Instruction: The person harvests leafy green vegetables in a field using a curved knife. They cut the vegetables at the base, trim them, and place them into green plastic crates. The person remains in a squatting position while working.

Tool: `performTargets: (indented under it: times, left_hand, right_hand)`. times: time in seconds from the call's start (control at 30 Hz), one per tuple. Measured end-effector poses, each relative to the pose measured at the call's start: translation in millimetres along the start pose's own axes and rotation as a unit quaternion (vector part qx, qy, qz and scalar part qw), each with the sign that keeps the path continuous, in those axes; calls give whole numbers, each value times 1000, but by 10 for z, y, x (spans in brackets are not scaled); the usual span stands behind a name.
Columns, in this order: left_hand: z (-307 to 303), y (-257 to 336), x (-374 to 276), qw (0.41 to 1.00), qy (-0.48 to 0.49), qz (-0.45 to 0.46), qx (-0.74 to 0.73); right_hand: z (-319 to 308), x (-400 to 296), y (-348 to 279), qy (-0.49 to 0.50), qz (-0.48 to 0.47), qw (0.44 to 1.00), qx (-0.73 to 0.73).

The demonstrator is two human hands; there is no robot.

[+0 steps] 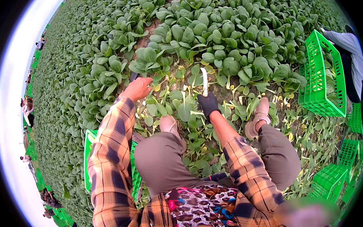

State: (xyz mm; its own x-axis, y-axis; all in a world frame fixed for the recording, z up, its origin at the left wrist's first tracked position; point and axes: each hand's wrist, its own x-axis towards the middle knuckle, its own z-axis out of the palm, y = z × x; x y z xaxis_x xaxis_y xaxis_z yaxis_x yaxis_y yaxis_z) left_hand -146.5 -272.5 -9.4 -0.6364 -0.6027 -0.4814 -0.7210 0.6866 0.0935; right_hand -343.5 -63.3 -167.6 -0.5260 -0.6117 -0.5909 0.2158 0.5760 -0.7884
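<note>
My bare left hand (pixel 138 88) is just below a leafy bok choy plant (pixel 148 61), fingers pointing right and nothing visible in its grasp. Whether the fingertips touch the lower leaves is unclear. A black glove covers my right hand (pixel 209 104), which grips a knife (pixel 204 78) with its narrow, slightly curved blade pointing away from me. The glove hides most of the handle. Cut stalks and loose leaves (pixel 184 109) litter the soil between my hands and my shoes. Standing bok choy (pixel 226 37) grows thickly beyond the blade.
A green plastic crate (pixel 88 164) stands beside my left leg. Another crate (pixel 321 78) holding greens is at the right, near a person (pixel 349 56) in a grey sleeve. More crates (pixel 329 180) lie behind on the right. A blurred head covering (pixel 308 212) shows at lower right.
</note>
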Motion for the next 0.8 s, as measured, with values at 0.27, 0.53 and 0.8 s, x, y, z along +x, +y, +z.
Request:
performTargets:
  times: [0.27,0.53,0.8]
  left_hand:
    - [970,-112,1027,995,-27,90,16]
    - [519,128,1458,968,34,233,88]
    - [837,712,2288,929,98,273,229]
  right_hand:
    - [445,748,169,-67,-39,992,-100]
    - [386,822,193,41,13,996,-83]
    - [198,1190,128,12,-33,996,-81]
